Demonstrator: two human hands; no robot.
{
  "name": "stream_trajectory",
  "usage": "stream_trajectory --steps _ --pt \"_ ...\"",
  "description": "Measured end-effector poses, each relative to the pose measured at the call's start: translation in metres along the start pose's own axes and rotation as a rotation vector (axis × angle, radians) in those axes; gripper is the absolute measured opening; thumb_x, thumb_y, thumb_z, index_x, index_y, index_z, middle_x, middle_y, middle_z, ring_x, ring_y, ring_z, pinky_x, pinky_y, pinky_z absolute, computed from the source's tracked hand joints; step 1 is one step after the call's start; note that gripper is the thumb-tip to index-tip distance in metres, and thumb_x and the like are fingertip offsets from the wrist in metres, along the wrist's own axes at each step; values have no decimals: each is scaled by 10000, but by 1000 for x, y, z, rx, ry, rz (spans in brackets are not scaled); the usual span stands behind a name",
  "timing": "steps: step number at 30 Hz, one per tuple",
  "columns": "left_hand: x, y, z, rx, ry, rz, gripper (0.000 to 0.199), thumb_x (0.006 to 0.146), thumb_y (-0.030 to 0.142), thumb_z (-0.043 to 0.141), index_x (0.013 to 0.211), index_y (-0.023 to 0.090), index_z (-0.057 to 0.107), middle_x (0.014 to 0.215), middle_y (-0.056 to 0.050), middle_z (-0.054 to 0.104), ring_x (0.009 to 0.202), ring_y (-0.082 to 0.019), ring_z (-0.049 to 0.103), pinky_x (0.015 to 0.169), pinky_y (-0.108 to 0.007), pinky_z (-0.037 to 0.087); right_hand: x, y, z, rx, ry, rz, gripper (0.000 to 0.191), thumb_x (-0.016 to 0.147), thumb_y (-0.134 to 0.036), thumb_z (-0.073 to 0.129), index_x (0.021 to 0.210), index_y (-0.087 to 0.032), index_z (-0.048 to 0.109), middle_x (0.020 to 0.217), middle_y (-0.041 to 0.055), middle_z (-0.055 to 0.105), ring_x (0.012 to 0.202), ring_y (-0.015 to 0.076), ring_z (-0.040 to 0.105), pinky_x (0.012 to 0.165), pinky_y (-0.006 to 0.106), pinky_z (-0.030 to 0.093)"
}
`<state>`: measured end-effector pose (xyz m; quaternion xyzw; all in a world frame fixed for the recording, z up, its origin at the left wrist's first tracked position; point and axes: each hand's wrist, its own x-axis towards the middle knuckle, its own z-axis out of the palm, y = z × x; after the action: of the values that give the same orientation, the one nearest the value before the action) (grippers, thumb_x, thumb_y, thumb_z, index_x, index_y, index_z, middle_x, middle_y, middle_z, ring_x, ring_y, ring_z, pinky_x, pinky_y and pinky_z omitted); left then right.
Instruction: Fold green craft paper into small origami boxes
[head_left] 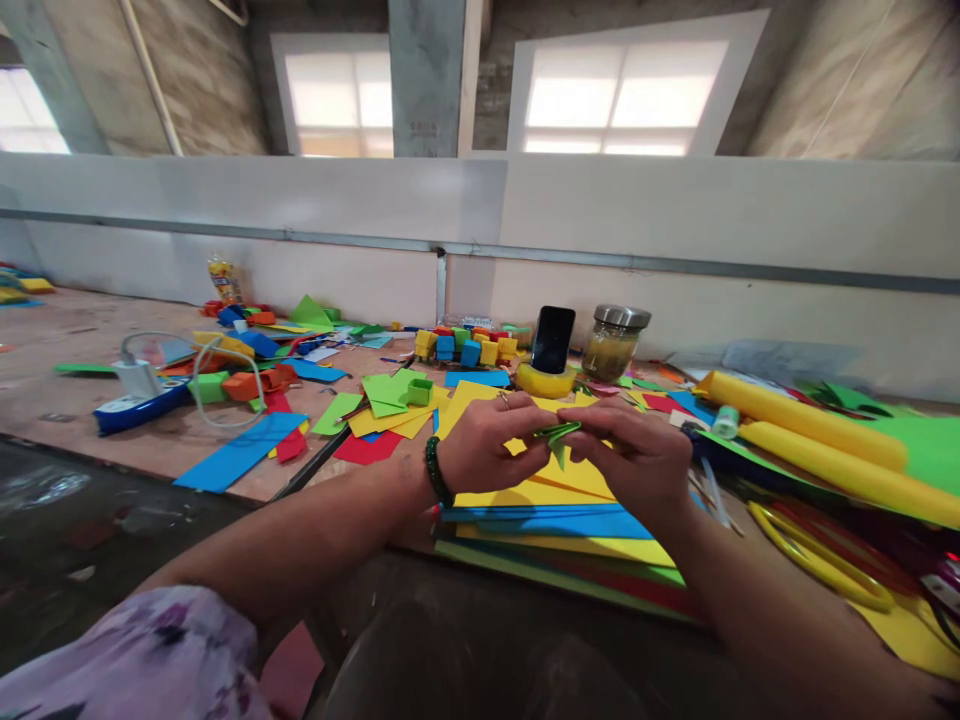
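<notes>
Starting at the near edge, a patterned sleeve (150, 660) and two bare forearms frame a stack of coloured sheets (555, 520) on the counter (67, 330). The stack's layers are uneven along the near side; a forearm brushing them could drag a sheet off the edge.

Above the stack, the left hand (495, 440) and right hand (637, 450) hold a small green folded piece (561, 432) between them. Grip state: both grasping, thumb against fingers, one at each end of the piece. Unequal pull between the two ends could skew or tear a fold; early slackening of one grip could let the piece spring loose. The beaded bracelet (437, 472) on the left wrist lies close to the sheets and could catch a corner.

Beyond the right hand, rolled yellow sheets (810, 420) lie side by side; a nudge could set them rolling.

Farther back, a phone (553, 340) stands upright on a yellow ring (545, 380), just beside a lidded jar (615, 345). A knock from the knuckles could topple either. Small coloured cubes (470, 352) cluster left of the phone, before the white partition (300, 185).
</notes>
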<state>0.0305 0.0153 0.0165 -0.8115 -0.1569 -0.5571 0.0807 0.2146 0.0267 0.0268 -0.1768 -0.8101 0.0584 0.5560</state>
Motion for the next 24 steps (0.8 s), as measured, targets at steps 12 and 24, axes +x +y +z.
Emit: stream_trajectory --steps 12,24 --pt "-2 -3 2 -16 6 53 216 810 95 516 988 134 631 781 -73 677 690 -114 632 616 -201 523 0 -4 0 42 28 45 159 772 -137 696 876 -251 735 673 -19 682 497 99 582 461 235 479" --pt "1 1 1 -71 -13 -92 143 834 126 555 876 112 691 748 -88 702 665 -112 639 611 -193 512 0 -2 0 62 59 105 60 738 -176 729 710 -206 685 593 -26 635 464 84 499 421 228 403"
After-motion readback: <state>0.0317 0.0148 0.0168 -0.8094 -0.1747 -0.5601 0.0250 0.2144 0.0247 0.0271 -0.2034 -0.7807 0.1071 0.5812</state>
